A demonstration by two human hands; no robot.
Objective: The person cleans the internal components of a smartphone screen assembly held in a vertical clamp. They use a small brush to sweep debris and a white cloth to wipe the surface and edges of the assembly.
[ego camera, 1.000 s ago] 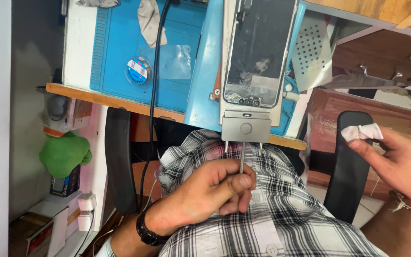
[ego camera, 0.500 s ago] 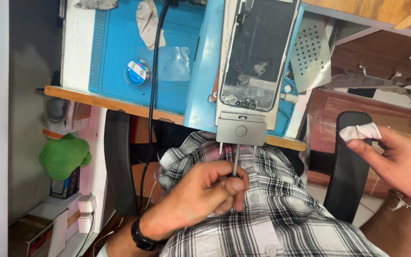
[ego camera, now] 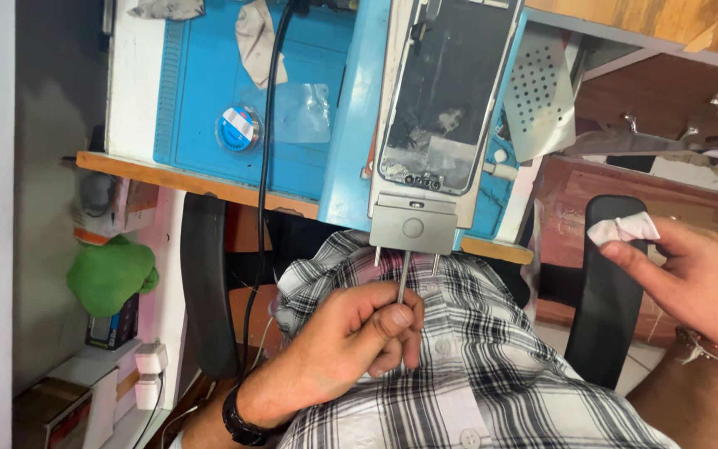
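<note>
Metal rod (ego camera: 401, 283) pinched in left hand (ego camera: 351, 337) fingers (ego camera: 399, 318), apparently.

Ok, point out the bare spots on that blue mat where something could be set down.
Bare blue mat lies left of the black cable, between the ridged edge and the tape roll. Below the roll, a bare strip runs to the wooden edge. It is crowded right of the cable: clear film, the clamped phone screen, the perforated plate.
</note>
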